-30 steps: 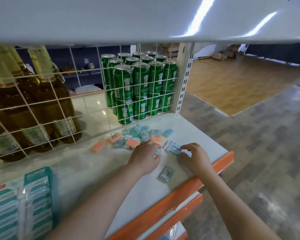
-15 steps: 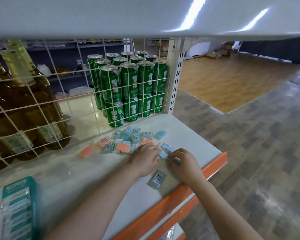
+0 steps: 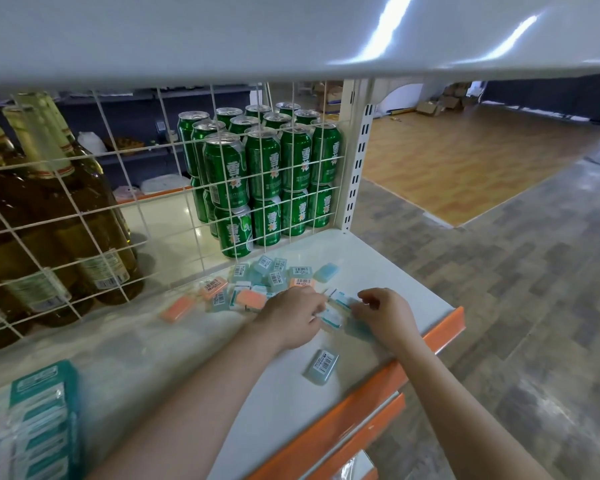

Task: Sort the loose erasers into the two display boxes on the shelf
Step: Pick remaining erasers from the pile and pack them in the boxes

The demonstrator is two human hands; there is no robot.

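Note:
Several loose erasers [image 3: 272, 278], blue and orange with barcode labels, lie in a pile on the white shelf [image 3: 388, 271] by the wire grid. My left hand [image 3: 291, 322] lies fingers-down at the pile's near edge and pinches a teal-and-white eraser [image 3: 331, 317]. My right hand [image 3: 387, 317] sits just to its right, fingers curled, pinching another teal-and-white eraser [image 3: 341, 300]. One blue eraser [image 3: 321, 366] lies alone near the front edge. An orange eraser [image 3: 177, 308] lies apart to the left. A teal display box [image 3: 32, 420] of erasers stands at the lower left.
A white wire grid [image 3: 187, 216] backs the shelf, with green cans [image 3: 264, 181] and brown bottles [image 3: 59, 209] behind it. The shelf above hangs low overhead. An orange strip [image 3: 440, 336] marks the front edge; the tiled floor drops away to the right.
My hands have drawn together over the teal-and-white erasers. The view shifted slightly, and the display box shows more at the lower left than half a second ago.

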